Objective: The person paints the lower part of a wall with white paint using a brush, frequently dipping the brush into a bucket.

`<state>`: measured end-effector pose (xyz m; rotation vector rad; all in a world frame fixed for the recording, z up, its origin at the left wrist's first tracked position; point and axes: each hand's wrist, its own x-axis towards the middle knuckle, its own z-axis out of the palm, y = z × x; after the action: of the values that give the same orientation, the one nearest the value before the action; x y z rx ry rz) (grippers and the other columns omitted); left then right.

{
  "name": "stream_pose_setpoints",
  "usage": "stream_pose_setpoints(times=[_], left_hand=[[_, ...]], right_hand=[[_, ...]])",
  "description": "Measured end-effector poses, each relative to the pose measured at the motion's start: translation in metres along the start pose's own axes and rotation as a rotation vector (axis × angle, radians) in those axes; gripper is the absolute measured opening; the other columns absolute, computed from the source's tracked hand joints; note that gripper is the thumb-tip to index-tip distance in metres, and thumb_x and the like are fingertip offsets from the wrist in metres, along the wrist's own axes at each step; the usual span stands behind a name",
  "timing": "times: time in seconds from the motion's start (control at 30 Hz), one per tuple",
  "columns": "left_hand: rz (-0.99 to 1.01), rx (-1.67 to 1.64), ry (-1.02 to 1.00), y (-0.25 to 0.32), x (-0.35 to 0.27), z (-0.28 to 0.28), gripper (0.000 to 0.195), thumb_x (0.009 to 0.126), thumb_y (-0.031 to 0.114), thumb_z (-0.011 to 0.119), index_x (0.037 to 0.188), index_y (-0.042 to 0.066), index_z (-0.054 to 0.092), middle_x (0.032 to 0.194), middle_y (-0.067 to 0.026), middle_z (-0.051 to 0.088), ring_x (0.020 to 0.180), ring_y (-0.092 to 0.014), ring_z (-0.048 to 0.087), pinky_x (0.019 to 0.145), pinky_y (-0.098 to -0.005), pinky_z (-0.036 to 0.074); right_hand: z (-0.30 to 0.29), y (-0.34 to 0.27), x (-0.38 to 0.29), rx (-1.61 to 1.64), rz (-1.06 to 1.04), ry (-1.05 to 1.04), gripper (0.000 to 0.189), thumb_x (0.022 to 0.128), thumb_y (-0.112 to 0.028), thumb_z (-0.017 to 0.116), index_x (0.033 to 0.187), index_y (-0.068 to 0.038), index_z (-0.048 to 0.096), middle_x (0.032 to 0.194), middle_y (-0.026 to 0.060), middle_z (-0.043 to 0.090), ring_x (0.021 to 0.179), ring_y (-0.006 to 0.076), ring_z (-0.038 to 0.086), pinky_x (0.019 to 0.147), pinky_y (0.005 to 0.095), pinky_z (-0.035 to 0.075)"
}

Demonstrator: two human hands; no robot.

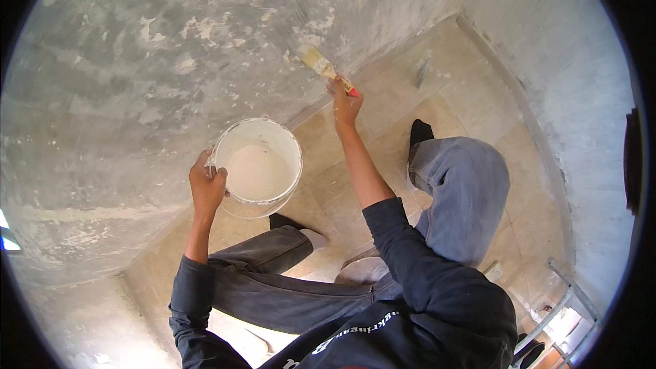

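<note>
A white plastic bucket [298, 164] with a wire handle holds pale, off-white paint or a similar liquid. My left hand [207, 179] grips its rim at the left side, tilting its mouth towards me. Up and to the right, my right hand [347, 102] holds a flat paintbrush [321, 64] by its pale, red-tipped handle. The bristles, coated in a pale substance, are at the patchy grey wall [205, 72]; whether they touch it is hard to tell. Flaky pale patches mark the wall around the brush.
Tan floor tiles [328, 184] lie below, with a narrow metal-looking tool [424, 72] near the wall's foot. A second wall [553, 61] meets the first at the upper right. A metal frame [574, 292] stands at the lower right. My bent legs are spread over the floor.
</note>
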<state>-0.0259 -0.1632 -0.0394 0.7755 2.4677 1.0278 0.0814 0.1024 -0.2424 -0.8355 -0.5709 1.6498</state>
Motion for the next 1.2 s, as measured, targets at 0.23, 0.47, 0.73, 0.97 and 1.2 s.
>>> stream_pose_setpoints(times=[0.23,0.47,0.73,0.97,1.2], left_hand=[[-0.005,-0.002,-0.006,-0.002,0.005,0.007,0.052,0.072,-0.005,0.051,0.124,-0.006,0.053,0.056,-0.0065,0.054,0.038,-0.013,0.049,0.033,-0.0293,0.042],[0.022,0.074,-0.049,0.004,0.010,0.015,0.053,0.071,-0.005,0.051,0.124,-0.006,0.053,0.053,-0.0049,0.049,0.037,-0.014,0.047,0.033,-0.0293,0.041],[-0.029,0.110,-0.115,0.011,0.010,0.017,0.057,0.071,-0.004,0.050,0.128,-0.005,0.050,0.056,-0.0080,0.055,0.039,-0.014,0.051,0.034,-0.0287,0.043],[-0.037,0.052,-0.131,0.013,0.014,0.020,0.056,0.071,-0.003,0.051,0.127,-0.006,0.050,0.061,-0.0091,0.060,0.042,-0.014,0.054,0.035,-0.0270,0.044],[-0.019,0.088,-0.125,-0.008,0.025,-0.002,0.053,0.071,-0.002,0.052,0.124,-0.005,0.051,0.066,-0.0087,0.062,0.045,-0.013,0.055,0.035,-0.0259,0.045]], right_hand=[[-0.046,0.033,0.014,-0.169,-0.011,0.116,0.027,0.089,-0.011,0.065,0.101,0.013,0.063,0.087,0.0168,0.068,0.075,0.0204,0.068,0.069,0.0302,0.058],[-0.055,0.033,0.029,-0.145,-0.130,0.219,0.027,0.087,-0.016,0.068,0.094,0.010,0.067,0.080,0.0098,0.068,0.067,0.0142,0.064,0.063,0.0260,0.053],[0.045,-0.063,-0.026,0.000,-0.102,-0.191,0.029,0.092,-0.019,0.064,0.109,0.005,0.066,0.085,0.0057,0.067,0.073,0.0097,0.061,0.069,0.0237,0.049],[0.029,-0.024,-0.023,0.061,-0.053,-0.118,0.031,0.091,-0.019,0.066,0.111,0.004,0.065,0.088,0.0065,0.068,0.077,0.0115,0.064,0.073,0.0258,0.052],[-0.049,0.072,-0.009,-0.037,0.019,0.138,0.028,0.091,-0.019,0.065,0.106,0.005,0.066,0.089,0.0082,0.069,0.075,0.0126,0.065,0.071,0.0247,0.053]])
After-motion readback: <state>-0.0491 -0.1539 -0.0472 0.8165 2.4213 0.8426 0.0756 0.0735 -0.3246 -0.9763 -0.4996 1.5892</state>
